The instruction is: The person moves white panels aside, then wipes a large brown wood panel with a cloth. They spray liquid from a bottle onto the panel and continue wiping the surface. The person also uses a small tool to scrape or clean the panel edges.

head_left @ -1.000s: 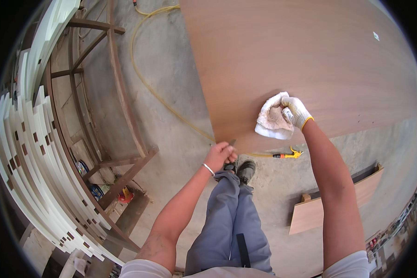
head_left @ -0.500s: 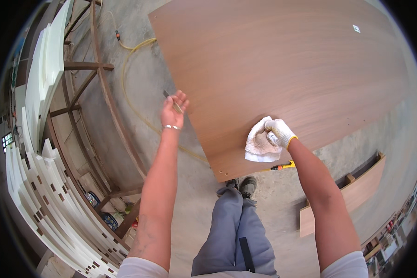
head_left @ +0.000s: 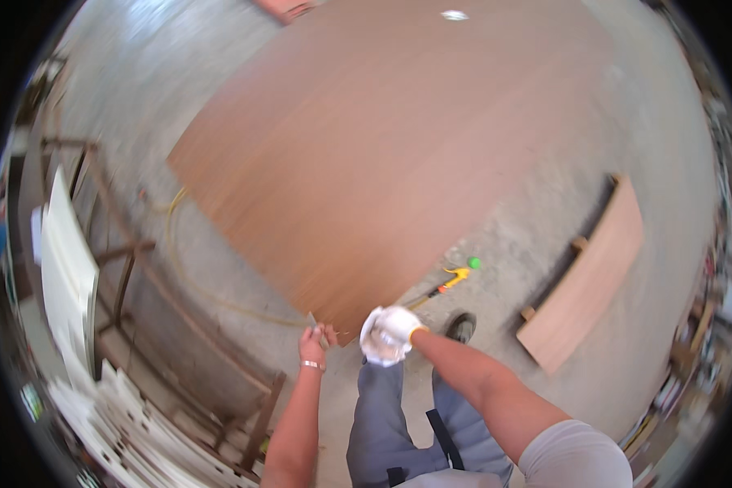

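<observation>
My left hand (head_left: pixel 311 346) had dropped to the brown panel (head_left: pixel 382 154)'s near corner, pinching its edge; gloved right hand (head_left: pixel 392 332) clutched a white rag (head_left: pixel 374 348) beside it.

1 head-worn fisheye (blurred) looks steeply down, high over the floor (head_left: pixel 545 211).

A large reddish-brown wooden board (head_left: pixel 398 154) lies flat, a white cloth (head_left: pixel 381 342) at its near corner.

Grey concrete floor (head_left: pixel 545 203), metal rack (head_left: pixel 130 268) at left.
</observation>
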Available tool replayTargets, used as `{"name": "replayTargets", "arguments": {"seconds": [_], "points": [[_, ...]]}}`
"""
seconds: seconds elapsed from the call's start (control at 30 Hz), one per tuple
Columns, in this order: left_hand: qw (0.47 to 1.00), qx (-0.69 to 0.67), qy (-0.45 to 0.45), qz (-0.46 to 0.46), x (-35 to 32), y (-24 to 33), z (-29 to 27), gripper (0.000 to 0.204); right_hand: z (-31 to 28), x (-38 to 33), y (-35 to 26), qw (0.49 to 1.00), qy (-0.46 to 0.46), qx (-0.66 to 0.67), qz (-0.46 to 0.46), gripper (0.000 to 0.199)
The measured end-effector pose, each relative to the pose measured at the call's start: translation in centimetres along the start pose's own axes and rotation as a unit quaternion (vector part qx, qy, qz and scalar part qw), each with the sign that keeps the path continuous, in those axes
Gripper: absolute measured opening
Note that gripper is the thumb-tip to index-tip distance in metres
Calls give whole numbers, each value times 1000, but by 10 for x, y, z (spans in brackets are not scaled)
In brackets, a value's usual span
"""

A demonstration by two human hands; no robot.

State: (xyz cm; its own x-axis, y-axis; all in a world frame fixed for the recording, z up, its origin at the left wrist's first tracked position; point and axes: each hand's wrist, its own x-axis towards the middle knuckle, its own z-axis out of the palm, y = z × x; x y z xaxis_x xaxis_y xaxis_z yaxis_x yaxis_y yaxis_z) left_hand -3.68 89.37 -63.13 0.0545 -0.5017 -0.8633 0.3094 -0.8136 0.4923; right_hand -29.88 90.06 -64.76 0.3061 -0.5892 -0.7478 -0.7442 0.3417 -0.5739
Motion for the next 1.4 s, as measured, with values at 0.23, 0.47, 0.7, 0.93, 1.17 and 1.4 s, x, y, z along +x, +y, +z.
{"name": "replayTargets", "arguments": {"seconds": [0.23,0.47,0.7,0.93,1.17,1.4], "points": [[960,265,23,-87,-98,-75,92,8,3,-178,35,890,128,419,127,41],[932,337,-95,-94,-158,-124,221,6,-51,-284,136,775,-72,623,77,29],[935,323,-143,-40,-239,-209,480,17,-141,-419,272,853,35,519,46,26],[922,217,-267,-177,-283,-261,698,13,-281,-522,373,802,164,549,168,22],[904,253,-282,-199,-249,-213,840,14,-400,-489,434,859,173,452,168,26],[911,287,-261,-138,-84,-169,1020,21,-504,-447,490,810,52,550,197,25]]}}
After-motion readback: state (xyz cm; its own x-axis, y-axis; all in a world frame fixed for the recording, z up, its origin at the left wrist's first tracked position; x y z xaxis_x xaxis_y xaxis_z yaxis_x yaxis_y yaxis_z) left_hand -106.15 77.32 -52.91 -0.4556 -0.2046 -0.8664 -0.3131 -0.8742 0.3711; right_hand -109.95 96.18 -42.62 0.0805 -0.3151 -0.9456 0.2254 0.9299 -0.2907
